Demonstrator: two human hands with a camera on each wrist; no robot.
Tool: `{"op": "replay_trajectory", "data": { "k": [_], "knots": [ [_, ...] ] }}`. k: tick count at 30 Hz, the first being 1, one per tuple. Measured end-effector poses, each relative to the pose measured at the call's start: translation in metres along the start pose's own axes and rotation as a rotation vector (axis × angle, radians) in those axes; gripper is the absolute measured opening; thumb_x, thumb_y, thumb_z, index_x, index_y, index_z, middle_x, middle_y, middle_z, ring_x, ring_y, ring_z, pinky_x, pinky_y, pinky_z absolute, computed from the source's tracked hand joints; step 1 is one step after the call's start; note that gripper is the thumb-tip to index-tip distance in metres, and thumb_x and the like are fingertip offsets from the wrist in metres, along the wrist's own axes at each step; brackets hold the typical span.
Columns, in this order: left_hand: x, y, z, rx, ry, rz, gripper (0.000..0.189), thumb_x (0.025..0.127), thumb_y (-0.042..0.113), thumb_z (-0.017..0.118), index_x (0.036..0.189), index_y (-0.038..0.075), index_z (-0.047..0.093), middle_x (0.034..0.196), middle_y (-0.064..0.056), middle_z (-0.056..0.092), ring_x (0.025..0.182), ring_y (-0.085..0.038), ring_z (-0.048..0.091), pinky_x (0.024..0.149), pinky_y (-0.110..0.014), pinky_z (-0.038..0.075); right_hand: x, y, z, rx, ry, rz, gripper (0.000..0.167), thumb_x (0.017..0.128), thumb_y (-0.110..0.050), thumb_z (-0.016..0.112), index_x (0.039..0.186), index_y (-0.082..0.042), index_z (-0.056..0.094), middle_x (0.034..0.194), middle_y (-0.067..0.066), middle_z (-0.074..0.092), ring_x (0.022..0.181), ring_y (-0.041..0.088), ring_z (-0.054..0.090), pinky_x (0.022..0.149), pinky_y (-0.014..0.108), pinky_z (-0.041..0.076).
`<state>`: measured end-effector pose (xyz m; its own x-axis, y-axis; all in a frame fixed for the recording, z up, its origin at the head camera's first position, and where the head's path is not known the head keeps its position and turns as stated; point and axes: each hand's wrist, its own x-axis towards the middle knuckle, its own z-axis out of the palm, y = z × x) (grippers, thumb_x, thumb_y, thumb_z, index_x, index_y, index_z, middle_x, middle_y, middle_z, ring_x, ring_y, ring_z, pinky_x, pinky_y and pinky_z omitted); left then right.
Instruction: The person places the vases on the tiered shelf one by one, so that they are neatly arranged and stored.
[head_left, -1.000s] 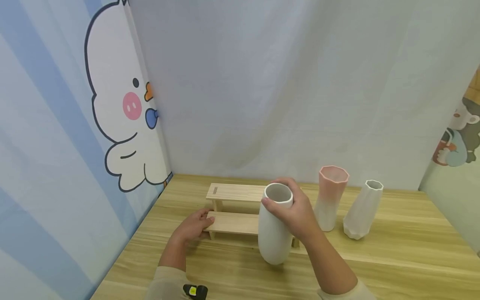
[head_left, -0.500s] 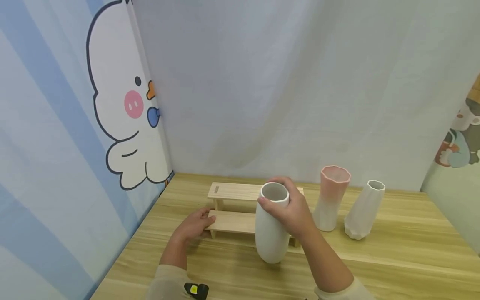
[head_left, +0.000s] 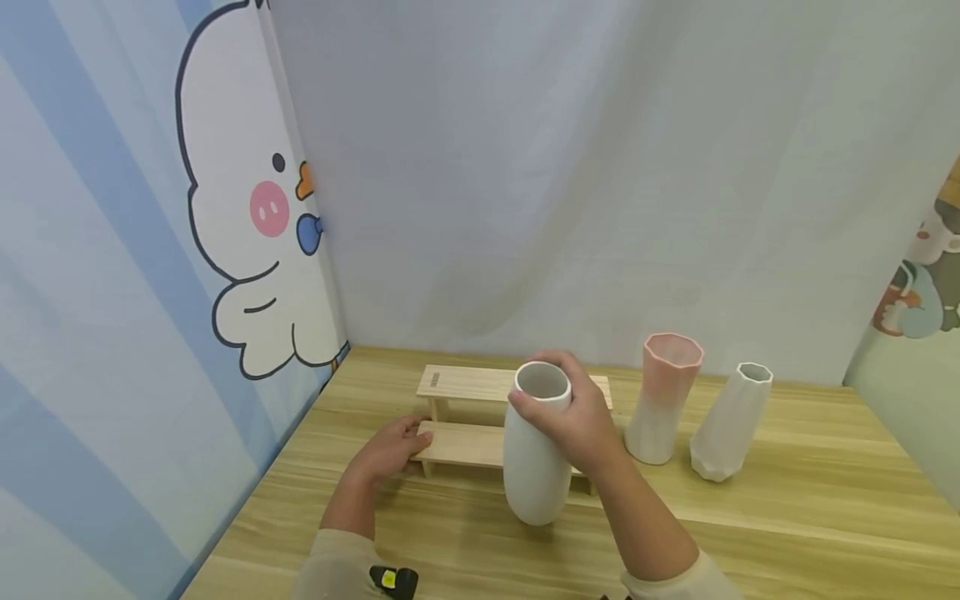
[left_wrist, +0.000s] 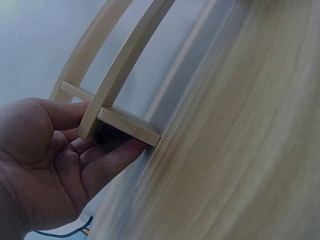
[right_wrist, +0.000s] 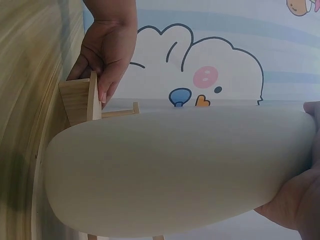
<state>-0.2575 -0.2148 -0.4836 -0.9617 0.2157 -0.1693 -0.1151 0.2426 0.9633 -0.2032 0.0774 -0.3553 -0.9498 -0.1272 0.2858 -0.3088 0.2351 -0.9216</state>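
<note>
My right hand (head_left: 573,417) grips a tall smooth white vase (head_left: 537,467) just below its rim, thumb on the near side. The vase is upright with a slight tilt, in front of a two-step wooden stand (head_left: 463,444), and hides part of its right side. In the right wrist view the vase (right_wrist: 170,172) spans most of the picture. With thumb on top and fingers underneath, my left hand (head_left: 390,450) holds the left end of the lower step. The left wrist view has that hand (left_wrist: 65,155) with its thumb on the board (left_wrist: 117,70) and fingers by the leg (left_wrist: 131,127).
Right of the stand, a pink-and-white vase (head_left: 663,400) and a faceted white vase (head_left: 731,425) stand on the wooden table (head_left: 817,492). Behind is a pale curtain (head_left: 570,183); a blue striped curtain (head_left: 105,333) with a cartoon bird hangs at the left.
My right hand has carried the white vase a little to the left in front of the stand. My left hand keeps its hold on the lower step.
</note>
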Motion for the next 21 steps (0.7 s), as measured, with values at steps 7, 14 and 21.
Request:
{"op": "replay_trajectory", "data": {
  "k": [7, 14, 21],
  "knots": [
    [0.001, -0.001, -0.001, -0.001, 0.004, 0.008, 0.056, 0.102, 0.017, 0.054, 0.150, -0.002, 0.032, 0.143, -0.033, 0.044, 0.115, -0.038, 0.062, 0.083, -0.045, 0.058, 0.003, -0.005, 0.002, 0.000, -0.008, -0.007, 0.045, 0.083, -0.037, 0.077, 0.121, -0.027, 0.058, 0.107, 0.008, 0.066, 0.094, 0.025, 0.064, 0.074, 0.041, 0.055],
    [-0.001, -0.001, 0.000, 0.006, 0.016, -0.001, 0.056, 0.102, 0.018, 0.055, 0.150, -0.002, 0.033, 0.146, -0.032, 0.041, 0.116, -0.038, 0.061, 0.083, -0.045, 0.059, 0.006, -0.010, 0.004, 0.000, -0.006, 0.001, 0.042, 0.082, -0.038, 0.078, 0.118, -0.030, 0.058, 0.106, 0.008, 0.065, 0.093, 0.026, 0.064, 0.074, 0.040, 0.055],
    [-0.002, 0.001, 0.000, 0.000, 0.009, 0.004, 0.056, 0.102, 0.017, 0.054, 0.150, -0.003, 0.032, 0.144, -0.033, 0.042, 0.116, -0.039, 0.060, 0.085, -0.046, 0.058, 0.010, -0.015, 0.005, -0.013, -0.005, 0.007, 0.043, 0.082, -0.039, 0.078, 0.118, -0.030, 0.057, 0.107, 0.008, 0.065, 0.093, 0.027, 0.064, 0.073, 0.041, 0.056]
  ]
}}
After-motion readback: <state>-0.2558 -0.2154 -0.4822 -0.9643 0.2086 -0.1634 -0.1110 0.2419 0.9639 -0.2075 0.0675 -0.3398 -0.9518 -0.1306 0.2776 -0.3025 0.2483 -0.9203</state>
